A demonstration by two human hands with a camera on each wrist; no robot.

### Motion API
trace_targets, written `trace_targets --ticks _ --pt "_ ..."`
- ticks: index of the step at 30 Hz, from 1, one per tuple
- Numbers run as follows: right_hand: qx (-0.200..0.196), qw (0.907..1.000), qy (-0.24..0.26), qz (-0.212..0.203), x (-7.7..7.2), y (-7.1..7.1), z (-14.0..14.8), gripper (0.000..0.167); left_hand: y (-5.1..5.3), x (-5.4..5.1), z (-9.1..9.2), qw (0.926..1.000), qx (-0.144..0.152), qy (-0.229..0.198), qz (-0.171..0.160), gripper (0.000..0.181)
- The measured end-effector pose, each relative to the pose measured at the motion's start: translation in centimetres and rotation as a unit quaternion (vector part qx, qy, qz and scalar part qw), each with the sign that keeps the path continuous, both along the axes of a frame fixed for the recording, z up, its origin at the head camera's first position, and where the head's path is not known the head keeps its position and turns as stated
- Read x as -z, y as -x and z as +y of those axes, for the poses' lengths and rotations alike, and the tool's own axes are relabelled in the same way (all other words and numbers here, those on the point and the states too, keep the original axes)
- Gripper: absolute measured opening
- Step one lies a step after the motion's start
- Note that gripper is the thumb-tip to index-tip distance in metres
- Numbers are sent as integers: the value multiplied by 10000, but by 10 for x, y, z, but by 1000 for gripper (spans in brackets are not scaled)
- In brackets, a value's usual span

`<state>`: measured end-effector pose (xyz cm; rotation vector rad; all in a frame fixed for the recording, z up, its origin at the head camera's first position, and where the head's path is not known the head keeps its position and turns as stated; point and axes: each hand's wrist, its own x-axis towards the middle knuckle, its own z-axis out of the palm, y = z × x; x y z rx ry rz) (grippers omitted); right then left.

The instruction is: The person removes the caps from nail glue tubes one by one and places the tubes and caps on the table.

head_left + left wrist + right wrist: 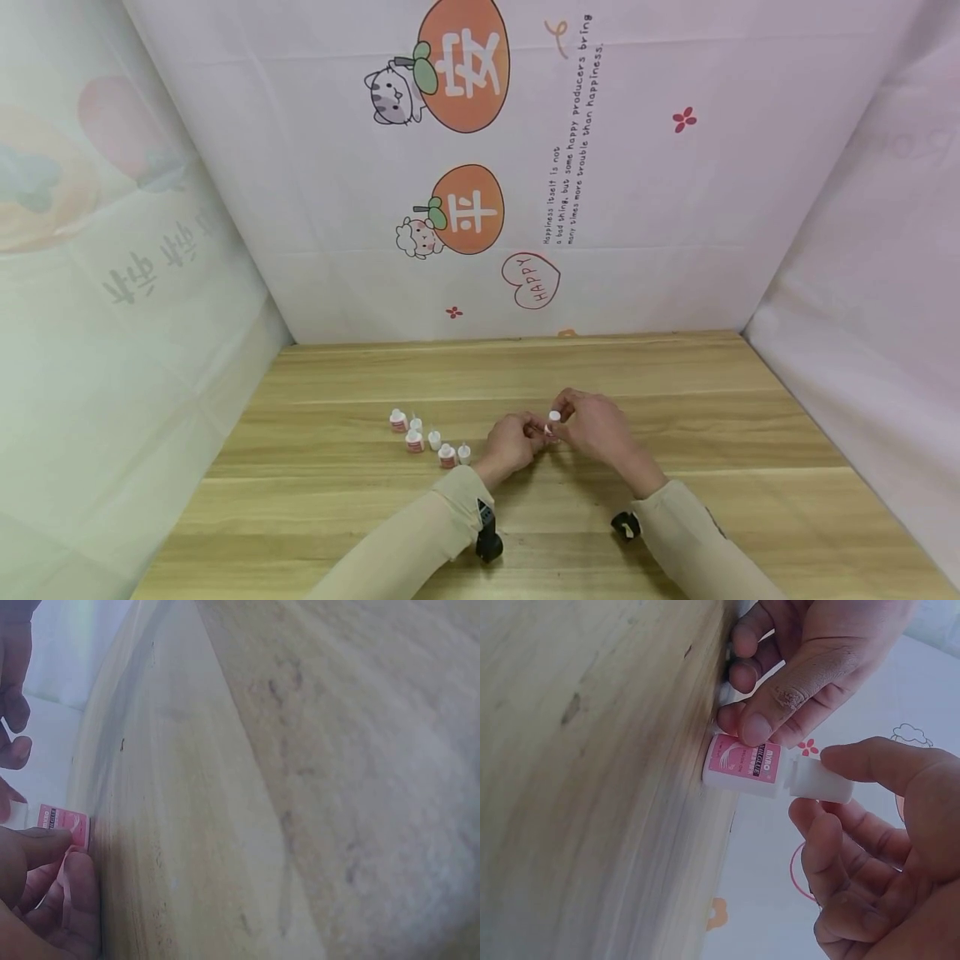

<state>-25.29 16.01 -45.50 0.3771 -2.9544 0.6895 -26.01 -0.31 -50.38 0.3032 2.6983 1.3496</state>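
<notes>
A small glue bottle (739, 769) with a pink label stands upright on the wooden table. My left hand (512, 442) grips its body near the base, thumb across the label in the right wrist view. From the other side, my right hand (596, 427) pinches the white cap (823, 781) on top between thumb and fingers. Part of the white neck shows below the cap; whether the cap is loose I cannot tell. In the left wrist view the pink label (66, 821) shows beyond the left fingers, while the cap is mostly hidden.
Left of my hands stand three similar bottles, a far one (398, 422), a middle one (415, 442) and a near one (447, 456). Beside them are three small white pieces with thin upright tips, the nearest piece (464, 454) rightmost. A printed white sheet (630, 275) rises behind the table.
</notes>
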Motion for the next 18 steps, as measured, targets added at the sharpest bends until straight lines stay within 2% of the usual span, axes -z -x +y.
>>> trace_targets --ticks 12,18 --pt "-7 10000 -7 87 2 -1 2 17 1 2 0 9999 13 -6 -149 5" --pt "31 10000 14 61 1 -1 1 19 1 3 0 9999 8 -3 -114 7"
